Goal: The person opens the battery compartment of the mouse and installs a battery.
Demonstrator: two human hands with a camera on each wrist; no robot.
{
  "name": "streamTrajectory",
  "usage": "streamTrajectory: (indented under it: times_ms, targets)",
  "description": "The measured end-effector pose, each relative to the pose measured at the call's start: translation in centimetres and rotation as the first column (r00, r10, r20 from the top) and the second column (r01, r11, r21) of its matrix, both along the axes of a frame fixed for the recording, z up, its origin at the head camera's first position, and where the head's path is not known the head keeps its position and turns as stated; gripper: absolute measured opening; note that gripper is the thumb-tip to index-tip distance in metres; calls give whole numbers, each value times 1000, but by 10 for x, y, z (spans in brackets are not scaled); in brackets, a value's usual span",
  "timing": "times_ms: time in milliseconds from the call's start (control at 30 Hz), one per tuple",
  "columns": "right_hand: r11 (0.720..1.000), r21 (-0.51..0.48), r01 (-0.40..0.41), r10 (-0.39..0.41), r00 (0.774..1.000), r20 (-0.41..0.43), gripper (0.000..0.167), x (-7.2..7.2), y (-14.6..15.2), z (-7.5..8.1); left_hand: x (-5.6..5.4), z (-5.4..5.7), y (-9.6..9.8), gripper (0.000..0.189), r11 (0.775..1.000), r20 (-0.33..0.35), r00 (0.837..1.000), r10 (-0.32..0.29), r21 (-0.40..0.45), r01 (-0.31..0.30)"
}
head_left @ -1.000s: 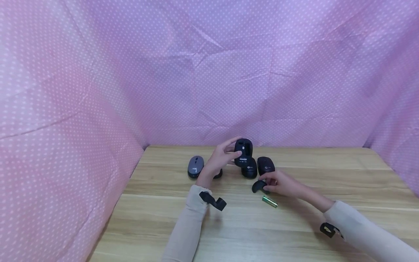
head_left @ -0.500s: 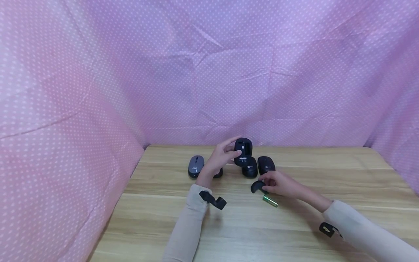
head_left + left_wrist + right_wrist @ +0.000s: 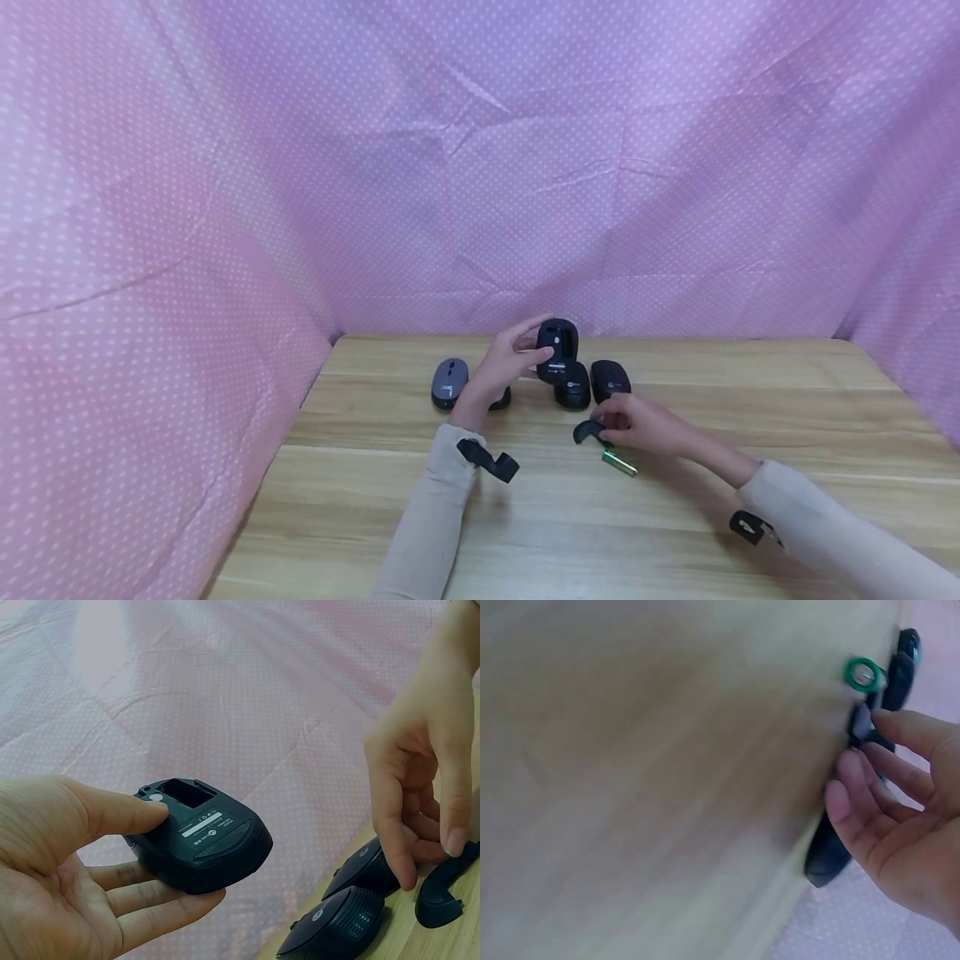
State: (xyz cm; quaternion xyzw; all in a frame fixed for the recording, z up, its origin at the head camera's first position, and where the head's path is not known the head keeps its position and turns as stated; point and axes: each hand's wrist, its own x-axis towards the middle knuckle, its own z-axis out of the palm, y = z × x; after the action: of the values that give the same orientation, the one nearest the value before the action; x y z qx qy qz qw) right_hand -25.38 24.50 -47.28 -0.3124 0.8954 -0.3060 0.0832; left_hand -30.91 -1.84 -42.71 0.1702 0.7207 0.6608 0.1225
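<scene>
My left hand [image 3: 504, 365] holds a black computer mouse [image 3: 557, 340] up off the table, thumb on its underside and fingers beneath. In the left wrist view the underside of this mouse [image 3: 214, 832] faces up, with its battery slot uncovered. My right hand [image 3: 643, 423] pinches a curved black battery cover [image 3: 585, 430] low over the tabletop. The free end of the cover [image 3: 441, 900] shows in the left wrist view. Just in front of that hand lies a green battery [image 3: 619, 463]; one end of the battery [image 3: 862, 675] faces the right wrist camera.
A grey mouse [image 3: 450, 380] sits on the wooden table [image 3: 352, 467] at left. Two dark mice, one black [image 3: 573, 392] and one purplish-black [image 3: 611, 379], stand behind my right hand. Another dark object [image 3: 502, 399] is mostly hidden by my left wrist. Pink dotted cloth [image 3: 480, 183] hangs behind.
The battery cover has shifted slightly to the left and turned a little in my right hand. My left hand and the mouse in it have stayed almost still.
</scene>
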Motion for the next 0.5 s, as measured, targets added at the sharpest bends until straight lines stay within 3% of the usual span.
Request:
streamTrajectory:
  times_ms: [267, 500]
  targets:
    - [999, 13, -31, 30, 997, 65, 21, -6, 6, 12, -2, -1, -2, 55, 1000, 4, 1000, -3, 12, 3]
    - [995, 20, -95, 93, 989, 111, 6, 0, 6, 19, -1, 1, -3, 55, 1000, 17, 1000, -4, 16, 4]
